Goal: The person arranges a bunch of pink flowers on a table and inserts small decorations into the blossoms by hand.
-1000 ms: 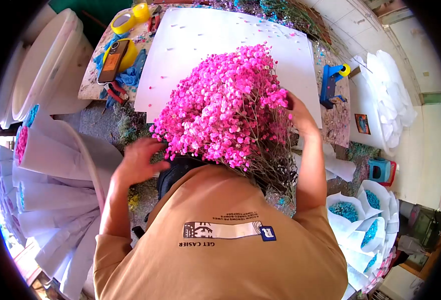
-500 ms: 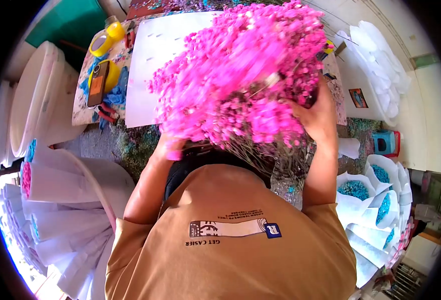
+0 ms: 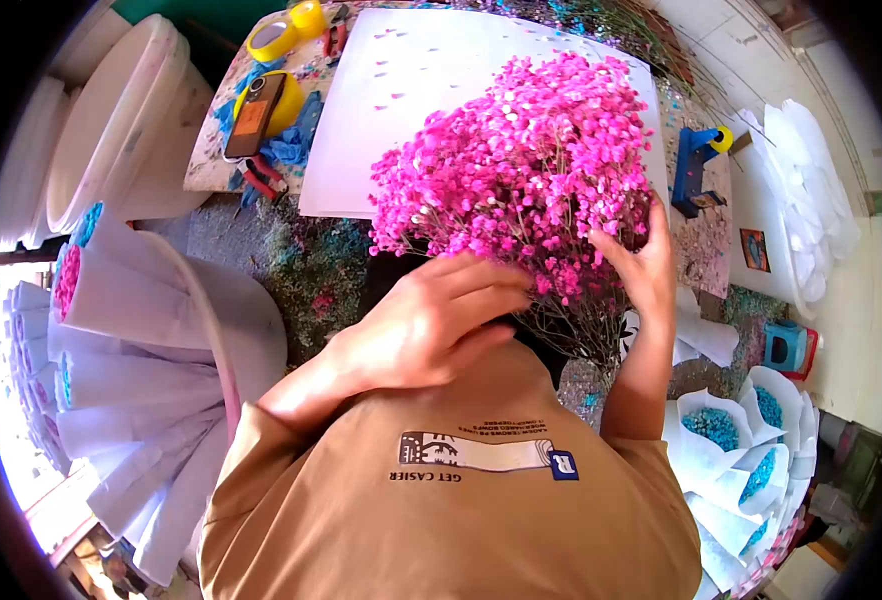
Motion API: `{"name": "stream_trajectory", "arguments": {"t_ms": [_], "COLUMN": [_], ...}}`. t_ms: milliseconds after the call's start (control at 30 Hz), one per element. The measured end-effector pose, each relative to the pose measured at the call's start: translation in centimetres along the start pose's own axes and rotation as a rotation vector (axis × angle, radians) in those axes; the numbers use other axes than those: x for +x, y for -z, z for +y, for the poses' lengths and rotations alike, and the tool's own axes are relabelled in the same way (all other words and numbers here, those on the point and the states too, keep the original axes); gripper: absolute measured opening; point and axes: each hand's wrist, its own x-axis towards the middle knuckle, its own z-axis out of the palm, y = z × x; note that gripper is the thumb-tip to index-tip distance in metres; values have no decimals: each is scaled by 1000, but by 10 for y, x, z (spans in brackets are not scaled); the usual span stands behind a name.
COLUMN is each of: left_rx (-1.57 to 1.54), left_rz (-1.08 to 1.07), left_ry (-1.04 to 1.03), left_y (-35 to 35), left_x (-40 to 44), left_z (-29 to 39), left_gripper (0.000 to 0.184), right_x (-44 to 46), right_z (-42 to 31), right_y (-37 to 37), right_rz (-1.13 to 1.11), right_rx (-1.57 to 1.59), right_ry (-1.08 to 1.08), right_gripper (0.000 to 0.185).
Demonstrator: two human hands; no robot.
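Observation:
A full bunch of pink dried flowers [image 3: 531,170] with thin brown stems leans over the near edge of the table. My right hand [image 3: 641,265] grips its right side, thumb on the near face and fingers behind among the blossoms. In front of my chest, my left hand [image 3: 431,320] is slightly blurred, its fingers stretched out toward the stems below the blossoms. Nothing shows in it, and whether its fingertips touch the bunch I cannot tell. Behind the flowers lies a large white paper sheet [image 3: 361,130] sprinkled with pink petals.
On the table's left are a phone [image 3: 254,118], yellow tape rolls [image 3: 271,40] and red-handled pliers [image 3: 261,178]. A blue tape dispenser [image 3: 693,170] stands at the right. White-wrapped bouquets [image 3: 711,430] with blue flowers fill the lower right; more wrapped bouquets [image 3: 141,300] lean at the left.
The bunch has come down and to the right and is steadier. My left hand has left the bunch's lower left side and moved right, in front of my chest. My right hand keeps its grip.

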Motion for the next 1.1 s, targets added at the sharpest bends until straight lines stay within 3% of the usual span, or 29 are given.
{"name": "stream_trajectory", "arguments": {"t_ms": [67,133,167,233,267,333,367,433,500,567,667,767,1100], "left_rx": [229,303,376,431,504,584,584,651,654,646,601,564,482], "left_rz": [17,46,71,103,119,142,134,129,134,124,160,191,309], "left_ry": [18,11,4,10,35,94,92,194,228,249,256,254,64], "left_y": [-12,-19,-22,-26,-26,-25,-23,-20,-17,-16,-16,-16,-6], "left_x": [9,6,4,0,-1,-3,-5,-8,-15,-22,-22,-17,32], "left_z": [-7,-16,-19,-23,-25,-28,-27,-26,-30,-36,-40,-42,-3], "left_gripper": [34,32,30,28,28,24,24,23,22,21,19,18,28], "right_x": [-10,-24,-31,-55,-59,-52,-44,-31,-23,-20,-23,-22,-30], "right_z": [-15,-26,-36,-58,-64,-81,-65,-58,-53,-34,-29,-40,-24], "right_y": [9,19,19,13,-2,-34,-46,-72,-80,-83,-74,-58,-56], "right_rz": [2,186,319,341,228,-47,-178,-91,-60,52,42,14,-66], "right_rx": [-129,-369,-336,-1,254,140,-104,-412,-368,-216,189,661,662], "right_ry": [40,217,281,155,265,284,376,407,323,327,24,-97,-55], "right_gripper": [85,90,76,56,35,18,45,59,71,47,23,22,16]}}
